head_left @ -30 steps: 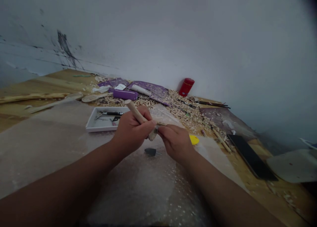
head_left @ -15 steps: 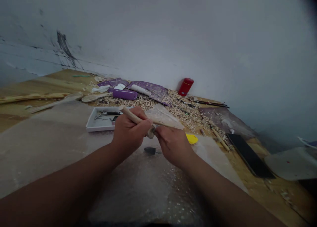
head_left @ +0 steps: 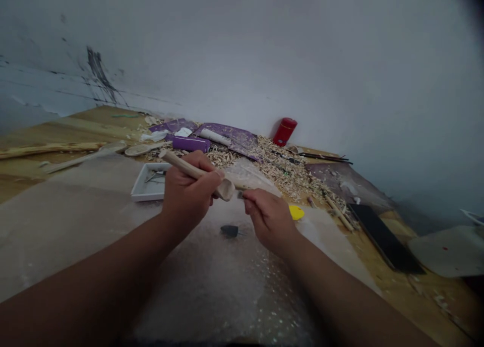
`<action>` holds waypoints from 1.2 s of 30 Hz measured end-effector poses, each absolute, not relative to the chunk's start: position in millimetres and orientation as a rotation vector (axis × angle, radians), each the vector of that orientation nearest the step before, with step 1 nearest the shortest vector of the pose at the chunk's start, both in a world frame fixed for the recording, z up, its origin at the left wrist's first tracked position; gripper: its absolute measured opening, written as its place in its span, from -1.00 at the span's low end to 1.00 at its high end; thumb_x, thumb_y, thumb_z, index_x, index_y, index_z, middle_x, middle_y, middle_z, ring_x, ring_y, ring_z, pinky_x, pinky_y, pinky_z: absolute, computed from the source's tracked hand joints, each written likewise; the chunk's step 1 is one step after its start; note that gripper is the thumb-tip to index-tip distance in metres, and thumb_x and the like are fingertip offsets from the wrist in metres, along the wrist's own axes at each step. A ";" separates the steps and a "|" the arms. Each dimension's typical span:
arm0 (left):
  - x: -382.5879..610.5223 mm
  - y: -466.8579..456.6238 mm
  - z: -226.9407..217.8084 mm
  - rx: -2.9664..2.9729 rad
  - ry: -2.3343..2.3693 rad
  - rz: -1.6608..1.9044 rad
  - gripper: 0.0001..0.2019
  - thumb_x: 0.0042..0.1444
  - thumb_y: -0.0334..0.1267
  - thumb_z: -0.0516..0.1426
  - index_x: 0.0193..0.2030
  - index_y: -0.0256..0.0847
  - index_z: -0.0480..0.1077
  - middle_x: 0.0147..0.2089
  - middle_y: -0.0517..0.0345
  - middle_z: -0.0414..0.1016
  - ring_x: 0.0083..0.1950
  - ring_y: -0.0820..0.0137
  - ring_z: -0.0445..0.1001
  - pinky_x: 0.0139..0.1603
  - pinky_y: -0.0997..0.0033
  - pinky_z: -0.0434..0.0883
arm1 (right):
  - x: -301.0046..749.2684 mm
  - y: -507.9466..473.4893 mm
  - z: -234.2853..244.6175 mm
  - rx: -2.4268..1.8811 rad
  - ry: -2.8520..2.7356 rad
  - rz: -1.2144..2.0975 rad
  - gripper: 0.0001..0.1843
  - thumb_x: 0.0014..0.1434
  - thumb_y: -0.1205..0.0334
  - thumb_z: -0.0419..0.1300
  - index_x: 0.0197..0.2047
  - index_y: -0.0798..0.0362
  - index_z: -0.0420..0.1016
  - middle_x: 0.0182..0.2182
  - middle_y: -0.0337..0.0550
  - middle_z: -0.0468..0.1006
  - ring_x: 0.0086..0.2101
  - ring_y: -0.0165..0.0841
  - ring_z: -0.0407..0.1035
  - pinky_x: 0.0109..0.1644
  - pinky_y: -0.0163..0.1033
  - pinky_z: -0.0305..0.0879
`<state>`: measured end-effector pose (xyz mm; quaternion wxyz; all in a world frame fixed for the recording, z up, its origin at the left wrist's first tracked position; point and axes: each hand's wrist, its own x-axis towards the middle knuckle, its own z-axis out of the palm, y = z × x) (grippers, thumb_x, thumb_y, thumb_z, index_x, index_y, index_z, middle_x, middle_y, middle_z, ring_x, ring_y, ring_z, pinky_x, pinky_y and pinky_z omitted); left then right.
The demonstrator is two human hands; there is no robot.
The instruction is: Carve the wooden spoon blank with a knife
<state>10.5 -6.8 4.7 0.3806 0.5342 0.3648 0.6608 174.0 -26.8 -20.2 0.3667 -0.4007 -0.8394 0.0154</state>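
My left hand is closed around a pale carved wooden piece, like a small spoon with a thick handle. Its rounded end points right, toward my other hand. A small grey thing sticks out from the pinched fingers of my right hand; its kind is not clear. A narrow gap separates it from the wood. Below and between both hands, a dark cone-shaped grinding bit with a thin shank lies on the clear plastic sheet.
Behind my left hand stands a white tray with thin tools. Wood shavings, a purple roll and wooden spoons lie farther back. A red container leans by the wall. To the right are a yellow object and a black slab.
My left hand has moved left with the wooden piece, and my right hand has shifted slightly right. They are now farther apart, and the small grey thing in my right fingers shows.
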 end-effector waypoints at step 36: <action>14.5 -7.6 -8.1 1.225 0.868 1.518 -0.84 -0.13 -0.38 0.13 -0.62 -0.18 0.20 -0.73 0.37 0.21 -0.77 0.62 0.16 -0.81 0.60 0.06 | 180.4 -34.2 0.2 -0.938 -2.487 -0.195 -0.81 0.10 0.35 -0.09 -0.42 0.08 0.31 -0.62 -0.24 0.30 -0.56 -0.43 0.14 -0.47 -0.32 0.00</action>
